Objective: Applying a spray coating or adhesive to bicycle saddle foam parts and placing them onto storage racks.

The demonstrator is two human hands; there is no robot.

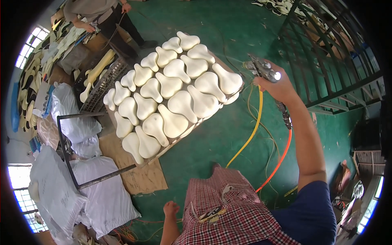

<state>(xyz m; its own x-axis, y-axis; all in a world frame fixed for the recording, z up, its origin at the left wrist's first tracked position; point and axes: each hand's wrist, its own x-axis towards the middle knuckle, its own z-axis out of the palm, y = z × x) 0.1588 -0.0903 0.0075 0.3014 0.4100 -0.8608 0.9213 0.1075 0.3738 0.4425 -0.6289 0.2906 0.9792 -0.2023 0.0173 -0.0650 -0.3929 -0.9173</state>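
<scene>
1. Spray gun [261, 68]: my right hand [277, 86] is clenched around its grip, held just beside the right edge of the board of white saddle-shaped foam pieces [171, 92], nozzle towards them.
2. A yellow hose [253, 130] and an orange hose [281, 157] trail from it across the green floor [228, 134].
3. My left hand [170, 209] hangs low beside my checked apron [228, 212], curled into a loose fist, holding nothing.
4. To coat well, I judge I should hold the nozzle level with the pieces and sweep evenly, minding the hoses.
</scene>
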